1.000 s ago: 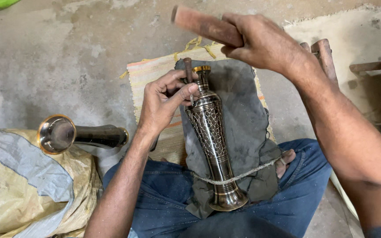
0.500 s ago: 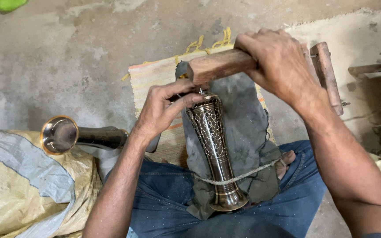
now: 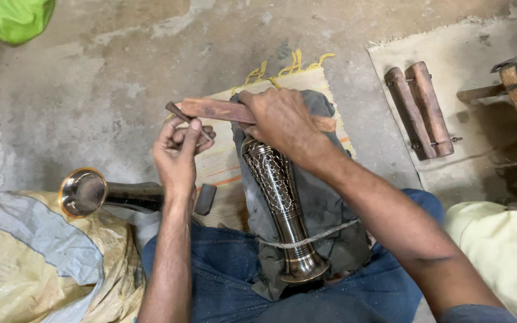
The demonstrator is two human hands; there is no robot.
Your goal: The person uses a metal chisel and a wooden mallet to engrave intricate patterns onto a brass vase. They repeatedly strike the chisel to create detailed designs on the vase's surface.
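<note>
Left hand (image 3: pixel 179 157): raised over the striped mat, fingers curled around a thin dark metal punch (image 3: pixel 188 121), which slants up to the left with its tip clear of the vase.
Right hand (image 3: pixel 282 119): closed around a flat wooden stick (image 3: pixel 219 110), held level; its free end points left and lies just beside the punch's upper end.
Vase (image 3: pixel 279 200): a tall metal vase with a cut pattern on its upper body, lying lengthwise on a dark grey cloth (image 3: pixel 324 206) in the person's lap, its flared foot nearest the camera. Its top end is hidden under the right hand.
Cord (image 3: pixel 324 236): a pale cord crosses the vase's narrow lower part and the cloth.
Mat (image 3: pixel 225 170): a striped mat with yellow fringe under the cloth, on the concrete floor.
Second vase (image 3: pixel 106 194): dark, lying on its side left of the left forearm, its open mouth resting on a yellow and grey sack (image 3: pixel 31 263).
Wooden rollers (image 3: pixel 420 110): two, side by side on a pale mat at the right, well apart from both hands.
</note>
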